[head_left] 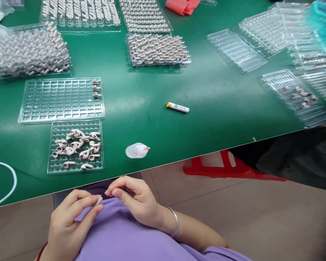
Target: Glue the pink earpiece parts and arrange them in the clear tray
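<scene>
My left hand [70, 221] is held over my lap below the table edge, its fingertips pinched on a small pale plastic part [98, 200]. My right hand [135, 203], with a silver bangle on the wrist, curls in close beside it, its fingertips closed and touching the same part. On the green table [206, 108] right in front lies a small clear tray [75, 146] holding several loose pinkish-beige parts. Behind it a larger clear grid tray [61, 99] holds three parts at its right edge.
A small clear bottle [137, 150] lies on its side near the table edge. A white marker-like tube [177, 107] lies mid-table. Filled part trays [157, 49] stand at the back, stacked clear trays [293, 87] at the right, a white cable [10, 181] at the left, a red stool [228, 168] on the floor.
</scene>
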`<action>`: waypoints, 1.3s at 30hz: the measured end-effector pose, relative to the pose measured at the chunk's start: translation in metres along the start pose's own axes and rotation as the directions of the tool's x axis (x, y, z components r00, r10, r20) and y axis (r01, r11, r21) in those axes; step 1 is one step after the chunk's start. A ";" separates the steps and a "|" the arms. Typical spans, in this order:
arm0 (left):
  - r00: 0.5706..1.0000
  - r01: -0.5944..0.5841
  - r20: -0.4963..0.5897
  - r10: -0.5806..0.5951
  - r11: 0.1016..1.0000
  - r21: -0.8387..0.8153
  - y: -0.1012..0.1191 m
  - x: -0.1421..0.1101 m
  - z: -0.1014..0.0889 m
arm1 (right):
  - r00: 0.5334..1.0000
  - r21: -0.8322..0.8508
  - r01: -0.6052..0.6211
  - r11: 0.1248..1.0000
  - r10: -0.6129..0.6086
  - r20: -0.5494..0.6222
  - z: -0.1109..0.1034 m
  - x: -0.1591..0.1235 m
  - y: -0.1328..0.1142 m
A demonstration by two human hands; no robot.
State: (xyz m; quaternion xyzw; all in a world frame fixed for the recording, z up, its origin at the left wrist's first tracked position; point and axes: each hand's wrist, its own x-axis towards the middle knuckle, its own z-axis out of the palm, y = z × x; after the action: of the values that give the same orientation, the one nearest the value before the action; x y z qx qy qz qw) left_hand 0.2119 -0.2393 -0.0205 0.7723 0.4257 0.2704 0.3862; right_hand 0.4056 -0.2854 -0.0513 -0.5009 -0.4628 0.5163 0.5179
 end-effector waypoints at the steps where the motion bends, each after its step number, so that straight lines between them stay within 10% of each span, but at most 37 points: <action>1: 1.000 0.013 -0.003 -0.013 1.000 -0.018 -0.001 0.000 0.000 | 1.000 -0.001 0.004 1.000 -0.004 -0.002 0.001 0.000 0.001; 7: 0.957 0.288 0.084 -0.276 0.934 -0.212 -0.006 -0.001 0.001 | 0.990 -0.025 0.137 0.990 -0.137 0.032 0.005 0.006 -0.002; 12: 0.701 0.700 0.329 -0.633 0.519 -0.491 -0.012 -0.003 0.009 | 0.952 -0.158 0.307 0.938 -0.305 0.034 0.007 0.011 0.001; 22: 0.529 0.737 0.461 -0.713 0.117 -0.665 -0.014 -0.003 0.019 | 0.887 -0.412 0.444 0.796 -0.456 0.075 0.015 0.015 0.010; 28: 0.587 0.731 0.416 -0.695 0.233 -0.642 -0.014 -0.004 0.016 | 0.871 -0.453 0.476 0.754 -0.474 0.129 0.015 0.018 0.008; 34: 0.853 0.514 0.099 -0.512 0.792 -0.329 -0.011 -0.006 0.002 | 0.916 -0.284 0.394 0.874 -0.397 0.048 0.017 0.015 0.009; 39: 0.953 0.294 -0.040 -0.302 0.946 -0.139 -0.009 -0.007 -0.002 | 0.889 -0.258 0.447 0.857 -0.458 0.018 0.020 0.016 0.006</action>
State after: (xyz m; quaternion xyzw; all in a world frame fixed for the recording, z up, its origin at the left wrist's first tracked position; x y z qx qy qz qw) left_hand 0.2029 -0.2416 -0.0280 0.6637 0.5302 0.2596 0.4594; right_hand 0.3861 -0.2688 -0.0569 -0.4517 -0.6185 0.3054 0.5659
